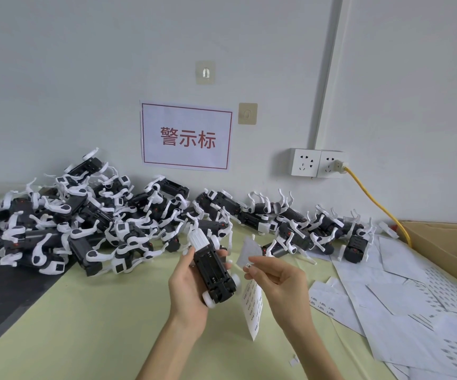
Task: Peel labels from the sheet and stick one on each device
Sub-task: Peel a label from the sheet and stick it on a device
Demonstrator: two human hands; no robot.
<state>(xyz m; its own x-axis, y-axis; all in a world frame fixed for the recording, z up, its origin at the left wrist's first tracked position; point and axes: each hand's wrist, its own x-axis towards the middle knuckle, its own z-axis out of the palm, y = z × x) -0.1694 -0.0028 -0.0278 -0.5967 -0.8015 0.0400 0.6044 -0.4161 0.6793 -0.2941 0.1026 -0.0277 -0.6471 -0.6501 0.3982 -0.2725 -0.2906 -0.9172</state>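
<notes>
The right hand [276, 278] is nearest, raised over the pale green surface [98, 325], its grip narrow: thumb and forefinger pinch a small label [249, 266] at its edge, presumably so the sticky face stays free for placing. The label sheet [253, 303] hangs below the same hand, seemingly tucked under the lower fingers, which keeps the supply close; exactly how it is held is hidden behind the hand.

Just beside it, the left hand [191, 286] wraps its grip round a black-and-white device [213, 272], turned so the dark underside faces up and toward the label. That tilt looks chosen to offer a flat face for sticking. Label and device are near but not yet touching, so the sticking step appears to be in hand.

Further back, a heap of devices [71, 215] lies against the wall on the left, and a thinner row [304, 226] runs right; which group is already labelled cannot be told. Spent backing sheets [413, 297] are fanned on the right, beside a cardboard box [446, 242]. A red-lettered sign [186, 135] hangs on the wall.
</notes>
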